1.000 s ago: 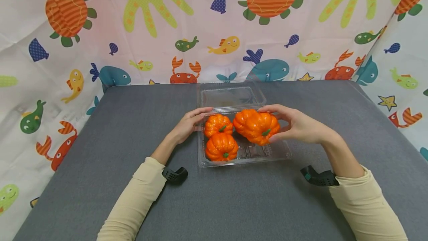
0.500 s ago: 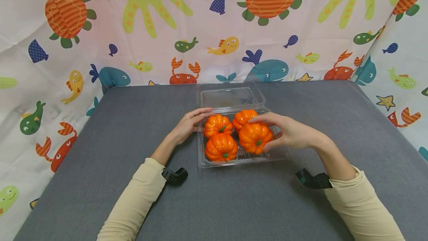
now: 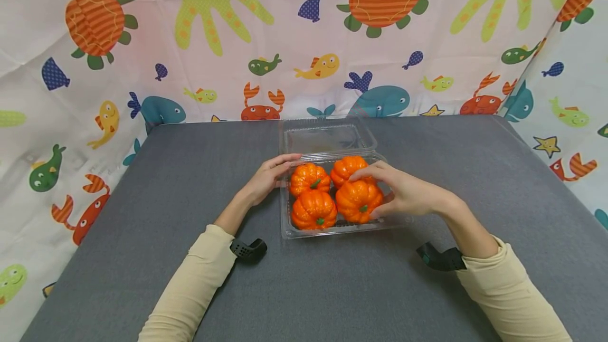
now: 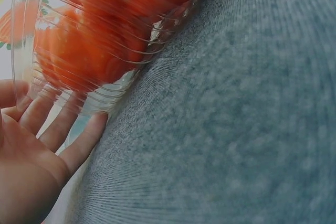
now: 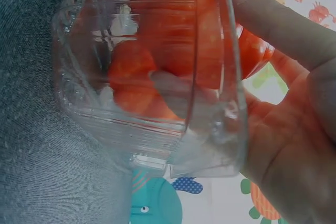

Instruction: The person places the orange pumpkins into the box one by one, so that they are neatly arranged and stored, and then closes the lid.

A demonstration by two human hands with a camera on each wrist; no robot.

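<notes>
Four-sided and transparent, a plastic clamshell container [image 3: 399,220] stands on the table with several glossy orange pumpkins inside. My right hand [image 3: 412,190] grips the front-right pumpkin [image 3: 357,202] between thumb and fingers, down inside the tray. Behind it sits another pumpkin [image 3: 348,169]; to the left are a back pumpkin [image 3: 304,178] and a front pumpkin [image 3: 313,209]. My left hand [image 3: 266,179] rests against the container's left side. In the left wrist view its extended fingers [image 4: 79,148] touch the ribbed wall. The right wrist view shows some right-hand fingers through the clear wall [image 5: 152,135].
The container's hinged lid [image 3: 328,139] lies folded back toward the rear edge of the grey table [image 3: 332,289]. A sea-animal printed curtain [image 3: 214,67] hangs behind and along both sides. Dark wrist mounts [image 3: 249,248] stick out from both sleeves.
My right hand has brought its pumpkin leftward, toward me and down into the container's front-right area, uncovering more of the back-right pumpkin. The left hand has stayed in place.
</notes>
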